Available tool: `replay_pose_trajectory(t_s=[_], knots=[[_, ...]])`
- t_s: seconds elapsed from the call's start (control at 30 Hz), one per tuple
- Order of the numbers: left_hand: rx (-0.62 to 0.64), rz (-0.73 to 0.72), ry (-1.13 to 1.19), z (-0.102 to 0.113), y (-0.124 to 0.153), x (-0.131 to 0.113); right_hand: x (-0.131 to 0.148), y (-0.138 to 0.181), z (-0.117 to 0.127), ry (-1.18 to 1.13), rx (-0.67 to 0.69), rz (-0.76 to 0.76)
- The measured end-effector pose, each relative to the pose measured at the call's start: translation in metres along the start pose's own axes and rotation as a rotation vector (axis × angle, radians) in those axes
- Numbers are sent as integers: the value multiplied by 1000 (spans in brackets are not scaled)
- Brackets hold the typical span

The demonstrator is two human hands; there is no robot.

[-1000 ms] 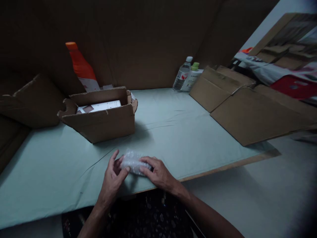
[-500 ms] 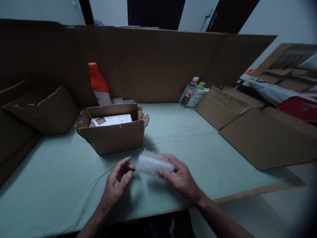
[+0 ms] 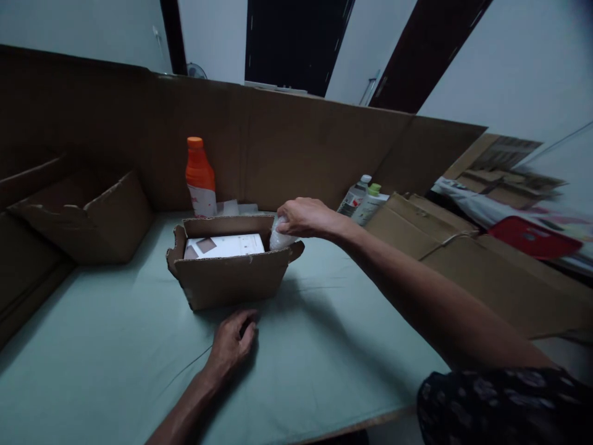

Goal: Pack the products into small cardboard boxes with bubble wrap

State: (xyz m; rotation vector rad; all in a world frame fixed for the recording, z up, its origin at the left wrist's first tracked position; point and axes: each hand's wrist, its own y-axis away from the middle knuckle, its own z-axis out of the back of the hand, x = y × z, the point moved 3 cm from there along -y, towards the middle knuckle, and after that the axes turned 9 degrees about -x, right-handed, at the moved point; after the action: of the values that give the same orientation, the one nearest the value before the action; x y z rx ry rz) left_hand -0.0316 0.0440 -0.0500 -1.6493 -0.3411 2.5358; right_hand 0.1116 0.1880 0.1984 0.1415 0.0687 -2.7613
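My right hand point(image 3: 303, 217) reaches over the right end of an open cardboard box point(image 3: 231, 281) and grips a bubble-wrapped bundle point(image 3: 279, 240), which dips into the box. A white flat package point(image 3: 225, 245) lies inside the box to the left of the bundle. My left hand point(image 3: 233, 342) rests on the pale green table cover point(image 3: 92, 346) just in front of the box, fingers curled with nothing visible in them.
An orange-capped bottle point(image 3: 200, 178) stands behind the box. Two small bottles point(image 3: 362, 200) sit at the back right. Flattened cardboard boxes point(image 3: 467, 247) lie on the right, a torn carton point(image 3: 88, 213) on the left, and a cardboard wall point(image 3: 301, 148) runs along the back.
My right hand has carried the bubble-wrapped bundle from the table front up into the box. My left hand let go of it and settled on the table. The view tilted up.
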Motion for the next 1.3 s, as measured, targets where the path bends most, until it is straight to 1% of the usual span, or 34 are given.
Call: replay_pose_trajectory(t_s=[0.1,0.17,0.3,0.4,0.5,0.6,0.87,0.93,1.0,1.07,1.1,1.17,1.2,1.23,1.27,1.3], knots=[[1,-51,-28,-2,0,2,13,-9,5,-9,67,83],[3,-80,-47,-4,0,4,16,-13,3,-15,93,98],[15,-134,-75,-8,1,7,17,-16,-18,-19,162,58],[21,-160,-95,-9,2,7,20,-16,-28,-62,195,99],[24,-174,-108,-9,2,6,19,-15,-27,-109,149,112],[27,-181,-112,-8,1,5,18,-13,-25,-99,117,92],[29,-184,-111,-7,2,5,30,-7,-43,-63,72,44],[19,-180,-106,-8,2,3,28,-8,-42,-78,54,38],[6,-176,-95,-4,2,0,23,-4,-36,-106,16,43],[-2,-169,-76,8,4,-2,10,9,-28,-136,-57,47],[-13,-146,-58,19,5,-2,1,20,-25,-176,-138,42],[-82,-35,-8,51,9,-1,-22,49,-23,-305,-369,-1],[-150,56,19,70,10,2,-34,65,-28,-393,-491,-37],[-244,147,36,89,12,4,-45,80,-37,-477,-578,-81],[-334,223,48,106,12,6,-53,92,-50,-553,-606,-119],[-412,272,60,120,12,7,-56,101,-67,-622,-585,-148]])
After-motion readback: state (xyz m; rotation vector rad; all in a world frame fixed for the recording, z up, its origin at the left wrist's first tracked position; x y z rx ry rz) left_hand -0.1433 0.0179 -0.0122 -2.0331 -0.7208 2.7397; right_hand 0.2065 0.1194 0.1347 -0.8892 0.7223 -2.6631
